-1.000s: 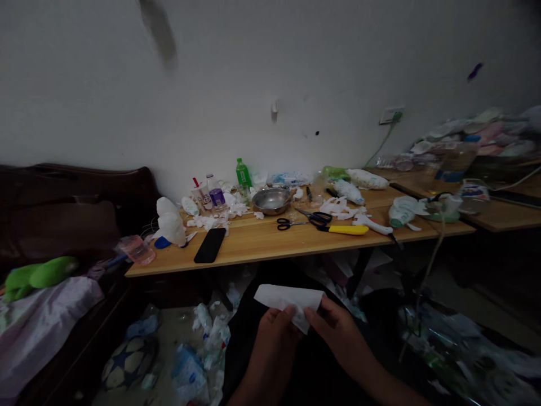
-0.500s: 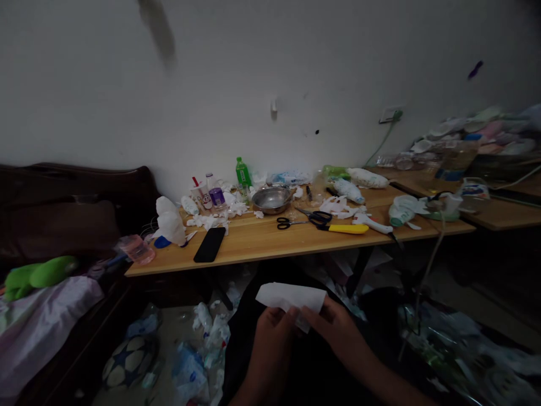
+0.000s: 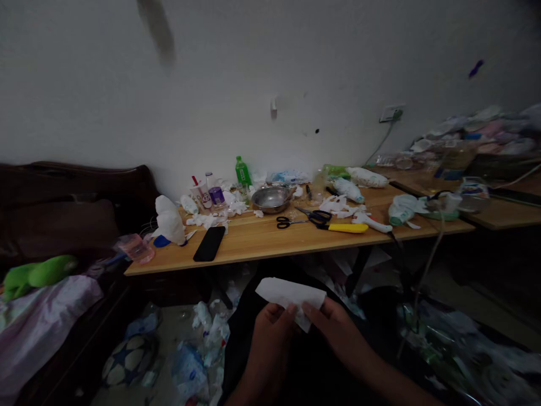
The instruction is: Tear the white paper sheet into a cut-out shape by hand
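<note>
A folded white paper tissue (image 3: 291,292) is held above my lap, in front of the table's near edge. My left hand (image 3: 274,327) pinches its lower left side between thumb and fingers. On the lower right side, my right hand (image 3: 332,321) grips the same tissue, its thumb pressed on the front. The two thumbs lie close together, with a loose corner of the tissue hanging down between them. My fingers behind the sheet are partly hidden.
On the wooden table (image 3: 253,242) lie a black phone (image 3: 209,243), scissors (image 3: 315,215), a yellow-handled tool (image 3: 346,228) and a metal bowl (image 3: 271,198). Torn white scraps, a green bottle (image 3: 242,171) and wrapped white bundles stand farther back. A ball (image 3: 129,360) and plastic litter cover the floor.
The tissue's upper edge has risen slightly and its surface has turned a little more towards me. My thumbs have spread slightly apart. Both hands keep their hold.
</note>
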